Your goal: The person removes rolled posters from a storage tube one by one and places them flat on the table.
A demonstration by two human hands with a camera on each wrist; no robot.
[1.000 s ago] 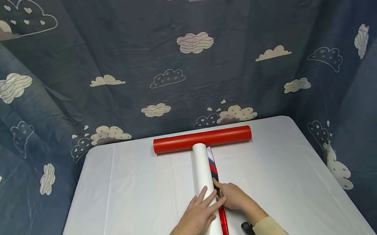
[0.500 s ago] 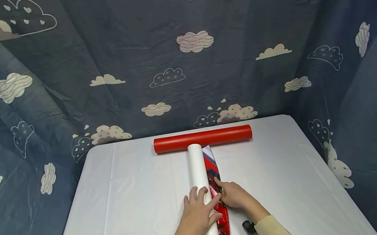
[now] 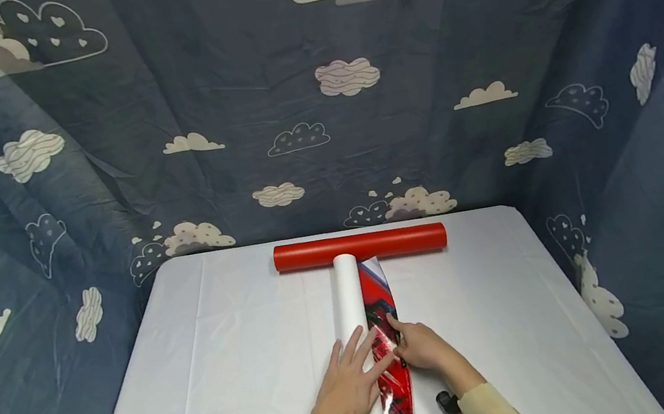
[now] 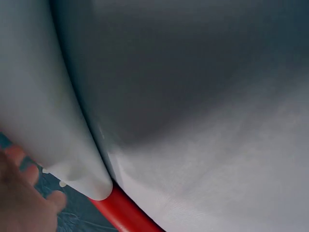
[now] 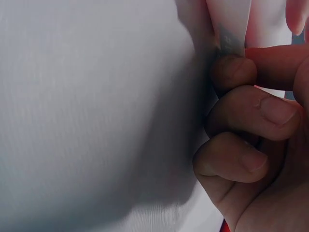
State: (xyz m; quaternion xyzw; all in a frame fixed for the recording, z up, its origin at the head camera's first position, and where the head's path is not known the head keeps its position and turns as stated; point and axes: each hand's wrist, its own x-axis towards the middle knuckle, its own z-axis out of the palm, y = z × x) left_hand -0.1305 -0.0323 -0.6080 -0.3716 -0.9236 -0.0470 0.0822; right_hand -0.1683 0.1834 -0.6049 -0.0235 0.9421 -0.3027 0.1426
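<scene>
A rolled poster point(image 3: 350, 299), white on its outer side, lies lengthwise down the middle of the table. Along its right side a strip of glossy red and blue print point(image 3: 375, 291) shows, opened away from the roll. My left hand point(image 3: 345, 394) rests on the roll with fingers spread, the thumb side reaching over the print. In the left wrist view the white roll point(image 4: 43, 92) runs past part of that hand point(image 4: 24, 198). My right hand point(image 3: 423, 347) pinches the poster's free edge; in the right wrist view the thumb and curled fingers point(image 5: 251, 113) meet at this edge.
A red tube point(image 3: 313, 254) lies crosswise at the table's back edge, just beyond the roll's far end. The table has a white cover point(image 3: 253, 366). Dark blue cloth point(image 3: 217, 72) with cloud prints hangs behind and at both sides.
My right hand has drawn the poster's edge a little to the right, so the printed strip is wider. The roll has shifted slightly left, with my left hand still on it.
</scene>
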